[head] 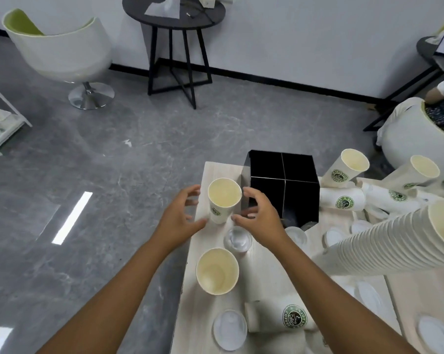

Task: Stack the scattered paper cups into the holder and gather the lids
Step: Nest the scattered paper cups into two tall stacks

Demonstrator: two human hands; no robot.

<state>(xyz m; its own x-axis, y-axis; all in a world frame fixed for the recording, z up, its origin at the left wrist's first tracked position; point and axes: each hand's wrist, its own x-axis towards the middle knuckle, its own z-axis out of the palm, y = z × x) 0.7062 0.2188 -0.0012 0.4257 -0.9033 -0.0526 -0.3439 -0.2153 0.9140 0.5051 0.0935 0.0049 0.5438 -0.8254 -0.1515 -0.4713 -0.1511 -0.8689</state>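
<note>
Both hands were released, fingers spread: the left hand [181, 218] just left of an upright cup [223, 200] near the bench's [197, 297] far left corner, the right hand [260, 215] just right of it, neither plainly touching. The black holder [283, 185], split into four compartments, stood just right of that cup. To do this step well, I judged the hands should close gently on the wall below the rim, so the paper does not buckle, then lift straight up before swinging over a compartment. A clear lid [237, 238] lay just near of the cup under the right wrist and could be nudged off. A second upright cup [217, 270] stood nearer, a toppled cup [279, 316] and a white lid [229, 329] nearer again. At right, a long stack [384, 247] lay on its side with loose cups and lids around it, crowding the holder's right side.
</note>
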